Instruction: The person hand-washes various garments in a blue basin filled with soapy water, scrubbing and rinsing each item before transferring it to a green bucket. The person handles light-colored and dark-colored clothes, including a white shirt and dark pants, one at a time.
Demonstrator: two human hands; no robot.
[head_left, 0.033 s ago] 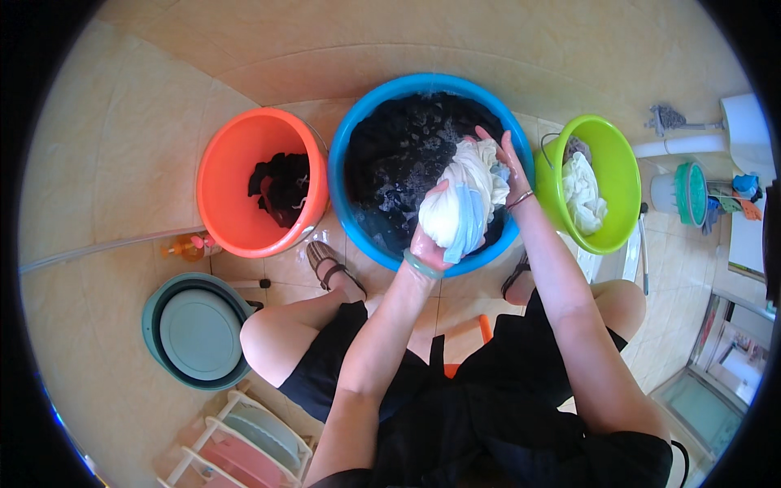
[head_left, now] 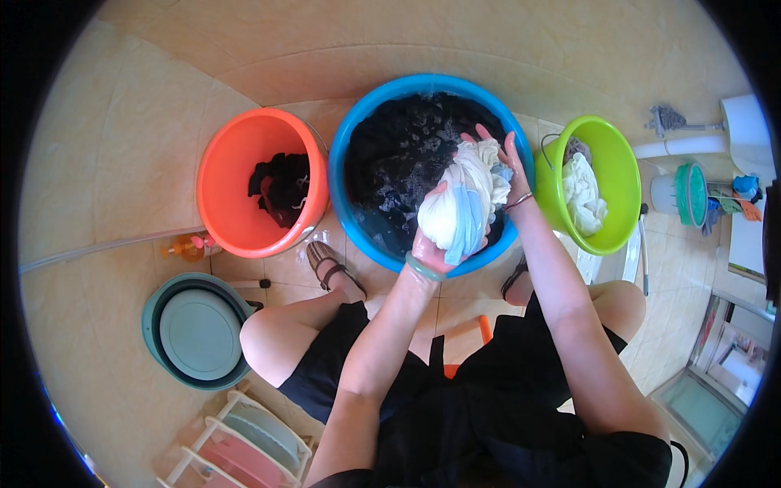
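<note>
A wet, bunched bundle of white cloth (head_left: 468, 179) with a light-blue part hangs over the blue basin (head_left: 340, 163). My left hand (head_left: 433, 248) cups its near end from below, fingers curled around it. At the far right end, my right hand (head_left: 511, 167) bears against the bundle with its palm, supporting it. Its fingers stretch up past the cloth, partly hidden behind it. Below both hands, dark cloth (head_left: 386, 154) lies in water with some suds in the basin.
Left of the basin stands an orange bucket (head_left: 220, 179) with dark clothes; to the right, a green bucket (head_left: 622, 187) with white cloth. A grey-green collapsible basin (head_left: 199, 333) lies near my left knee, beside a rack (head_left: 215, 423) of basins. A wall (head_left: 407, 41) rises behind.
My right fingers have spread slightly, and the bundle has shifted very little. Nothing else visibly differs.
</note>
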